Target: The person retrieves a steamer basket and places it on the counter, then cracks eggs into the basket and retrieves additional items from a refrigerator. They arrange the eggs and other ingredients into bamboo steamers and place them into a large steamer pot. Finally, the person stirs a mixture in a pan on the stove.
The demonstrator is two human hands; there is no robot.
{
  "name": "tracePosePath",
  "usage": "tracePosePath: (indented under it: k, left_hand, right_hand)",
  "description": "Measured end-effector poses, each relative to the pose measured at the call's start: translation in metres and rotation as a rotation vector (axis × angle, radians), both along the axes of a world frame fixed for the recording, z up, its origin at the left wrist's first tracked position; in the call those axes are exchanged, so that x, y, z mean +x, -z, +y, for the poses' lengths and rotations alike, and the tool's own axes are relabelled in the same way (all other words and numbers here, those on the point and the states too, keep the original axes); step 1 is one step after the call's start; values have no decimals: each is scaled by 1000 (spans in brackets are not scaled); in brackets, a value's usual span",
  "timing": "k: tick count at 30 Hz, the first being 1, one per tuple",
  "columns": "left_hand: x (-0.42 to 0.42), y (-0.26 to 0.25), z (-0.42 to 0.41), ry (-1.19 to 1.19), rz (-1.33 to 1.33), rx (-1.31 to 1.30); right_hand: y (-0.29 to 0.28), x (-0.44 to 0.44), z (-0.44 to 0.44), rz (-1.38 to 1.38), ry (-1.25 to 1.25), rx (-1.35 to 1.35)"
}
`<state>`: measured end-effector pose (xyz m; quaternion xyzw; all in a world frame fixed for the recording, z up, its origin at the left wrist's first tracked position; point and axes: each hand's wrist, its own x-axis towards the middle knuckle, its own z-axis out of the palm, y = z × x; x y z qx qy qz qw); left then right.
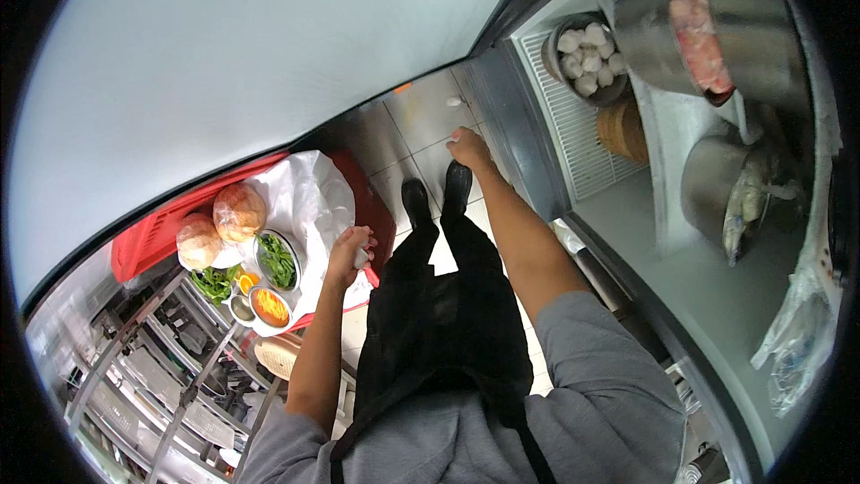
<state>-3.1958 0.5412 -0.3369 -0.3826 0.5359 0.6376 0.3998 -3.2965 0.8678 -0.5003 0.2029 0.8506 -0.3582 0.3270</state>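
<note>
My left hand (351, 254) is curled around a small whitish thing (363, 258), too covered to name. It is beside a red plastic crate (201, 205) topped with white plastic sheeting (306, 191). My right hand (471, 147) is held out over the floor near the open fridge, fingers bent; a pale spot shows at the fingertips, unclear. On the sheeting are a metal bowl of green leaves (277, 261), a bowl of shredded orange and yellow food (270, 307), a small metal cup (241, 308), a cut orange fruit (247, 281) and two plastic-wrapped round items (239, 212).
The open fridge door (269, 47) spans the upper left. Inside the fridge are a pot of round white pieces (590, 60), a brown container (621, 131), a large steel pot with pink-red contents (699, 33) and another pot (715, 181). A metal rack (181, 396) stands lower left.
</note>
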Motion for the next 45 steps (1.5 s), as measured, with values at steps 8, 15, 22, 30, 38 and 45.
tracePosePath:
  k: [8,15,22,30,38,45]
  left_hand:
    - [92,55,-4,7,52,-26]
    - [102,86,1,-29,239,7]
    - [101,109,-6,-117,482,7]
    - [95,132,-3,-52,786,-50]
    - [86,138,-1,25,931,-193]
    - [114,92,10,-138,568,-100]
  right_hand:
    - [104,16,-6,-41,-126,64]
    - [190,7,-55,-49,-464,58]
    - [306,35,-162,-36,-1050,114]
    - [415,72,-241,163,-703,125]
    - [391,56,-178,229,-729,-2]
    - [121,27,-209,702,-66,-415]
